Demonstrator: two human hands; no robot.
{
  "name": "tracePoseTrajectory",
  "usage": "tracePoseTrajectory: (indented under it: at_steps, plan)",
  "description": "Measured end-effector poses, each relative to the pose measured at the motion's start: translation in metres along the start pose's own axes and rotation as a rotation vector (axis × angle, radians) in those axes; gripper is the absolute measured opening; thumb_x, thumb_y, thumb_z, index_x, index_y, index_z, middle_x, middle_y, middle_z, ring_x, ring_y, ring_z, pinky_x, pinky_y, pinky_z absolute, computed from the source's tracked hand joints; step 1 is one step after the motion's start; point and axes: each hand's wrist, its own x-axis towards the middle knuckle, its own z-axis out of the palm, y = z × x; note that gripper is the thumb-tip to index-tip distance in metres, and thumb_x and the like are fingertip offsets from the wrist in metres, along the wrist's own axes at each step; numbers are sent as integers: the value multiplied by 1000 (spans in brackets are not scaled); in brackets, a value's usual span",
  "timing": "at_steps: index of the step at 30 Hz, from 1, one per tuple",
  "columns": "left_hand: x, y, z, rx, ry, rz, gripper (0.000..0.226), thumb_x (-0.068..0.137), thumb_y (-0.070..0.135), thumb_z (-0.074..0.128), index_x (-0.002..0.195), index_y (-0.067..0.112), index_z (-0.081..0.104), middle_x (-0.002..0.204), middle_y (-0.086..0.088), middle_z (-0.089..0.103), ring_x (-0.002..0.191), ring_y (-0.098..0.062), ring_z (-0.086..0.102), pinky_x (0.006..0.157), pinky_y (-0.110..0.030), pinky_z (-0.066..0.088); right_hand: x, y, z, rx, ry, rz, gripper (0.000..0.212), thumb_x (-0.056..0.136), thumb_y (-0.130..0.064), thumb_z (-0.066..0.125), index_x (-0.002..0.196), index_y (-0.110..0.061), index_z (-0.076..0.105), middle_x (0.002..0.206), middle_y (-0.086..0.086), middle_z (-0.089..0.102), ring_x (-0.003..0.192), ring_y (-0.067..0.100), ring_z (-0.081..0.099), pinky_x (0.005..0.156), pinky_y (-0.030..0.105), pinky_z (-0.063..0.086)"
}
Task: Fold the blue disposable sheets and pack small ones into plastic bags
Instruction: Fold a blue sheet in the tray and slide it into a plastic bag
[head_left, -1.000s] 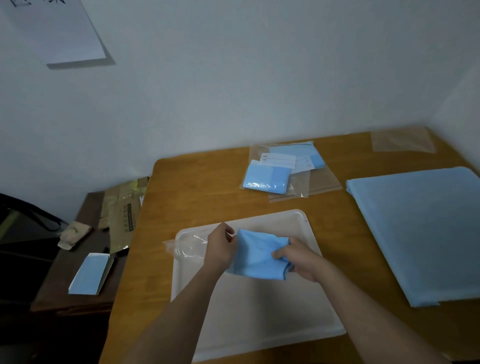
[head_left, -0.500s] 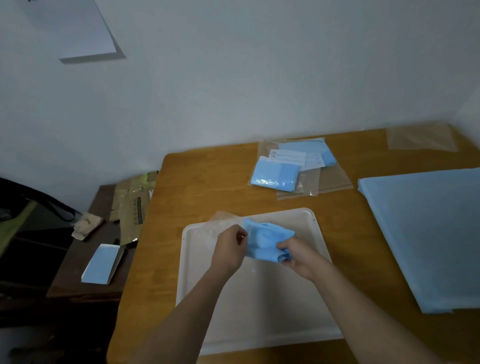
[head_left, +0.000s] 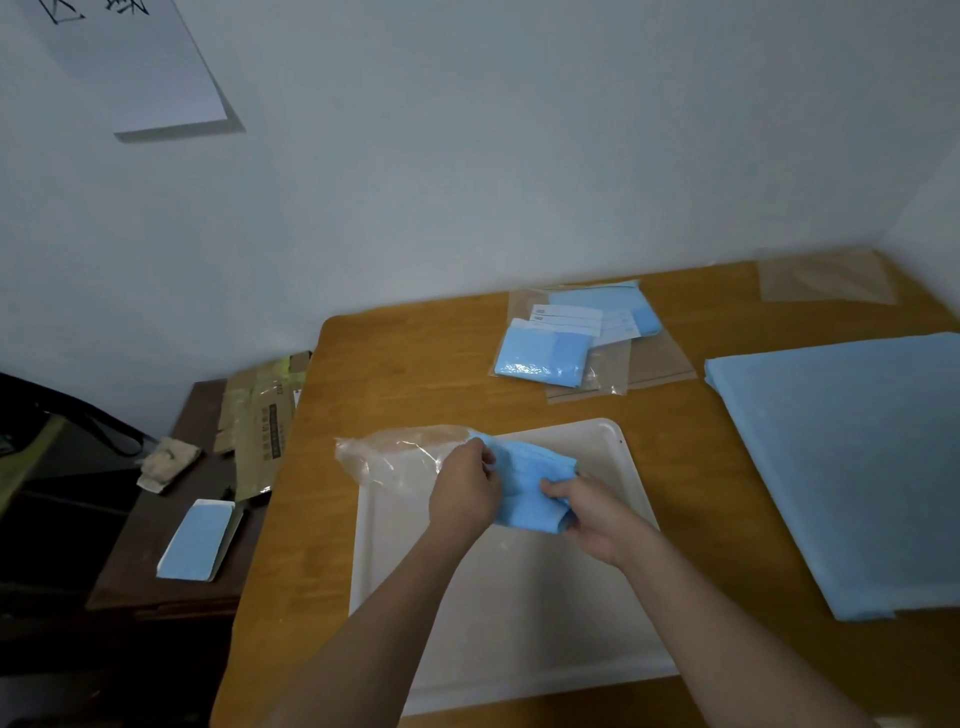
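Between both sets of fingers, a small crumpled blue disposable sheet (head_left: 530, 483) is gripped w/ right hand (head_left: 587, 514); clear plastic bag (head_left: 400, 457), pinched at its mouth by left hand (head_left: 462, 493), has been lifted further over the white plastic tray (head_left: 613, 457) vs. 1 s ago — insertion judged underway.

Over the white tray (head_left: 613, 447) on the wooden table (head_left: 415, 374), the left hand (head_left: 462, 488) holds a clear plastic bag (head_left: 395, 457), seemingly at its mouth, while the right hand (head_left: 597, 514) grips a folded blue sheet (head_left: 530, 483) against it.
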Motion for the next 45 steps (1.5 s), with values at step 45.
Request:
tracePoseTrajectory:
  at_steps: [45]
  plan:
    - [13,15,-29,-173,-231,267,4,89,21,66,88,18,68,89,10,66,88,-7,58,79,-23,44,-25,-37,2,-542,-65,-93,15,99,-22,50,112,-17,56,112,12,63,106,29,60,88,39,47]
